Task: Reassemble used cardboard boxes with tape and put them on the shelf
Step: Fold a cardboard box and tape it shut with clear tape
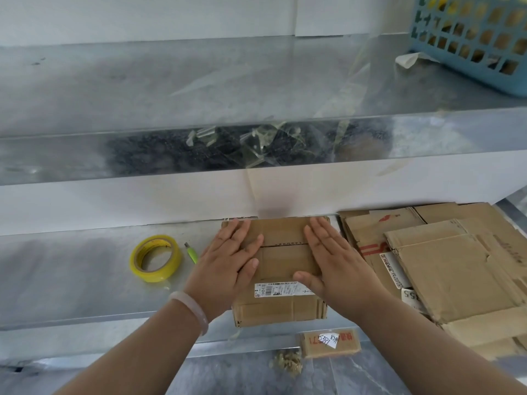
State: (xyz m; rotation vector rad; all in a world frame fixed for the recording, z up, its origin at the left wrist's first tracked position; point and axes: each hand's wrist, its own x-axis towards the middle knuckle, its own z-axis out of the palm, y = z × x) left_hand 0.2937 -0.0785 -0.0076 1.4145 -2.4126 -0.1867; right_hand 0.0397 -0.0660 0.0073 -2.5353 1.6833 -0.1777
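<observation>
Both hands lie flat on the top of a small cardboard box (285, 260), with the fingers straight and close together, holding nothing. The left hand (228, 263) presses on the left part of the top, and the right hand (333, 263) presses on the right part. Between them the seam where the two top flaps meet is visible. A pale bracelet (189, 309) is on the left wrist.

The box stands on the lower metal shelf (71, 275), near its front edge. A white shipping label (282, 289) is stuck at the near edge of the top.

On the left of the box, just beside the left hand, lies a small green cutter (191, 252). A little further left is a roll of yellowish tape (155, 258), lying flat on the shelf. On the right of the box, on the same shelf, is a pile of flattened cardboard boxes (442, 266).

Below the shelf, on the floor, is another small carton (330, 343) with red print and a white label, and near it a crumpled wad of used tape (288, 363).

Above is the upper metal shelf (142, 89). Some strips of clear tape (256, 146) hang on its front edge. At the far right of this shelf stands a blue plastic basket (470, 38), with a scrap of paper (407, 59) beside it.
</observation>
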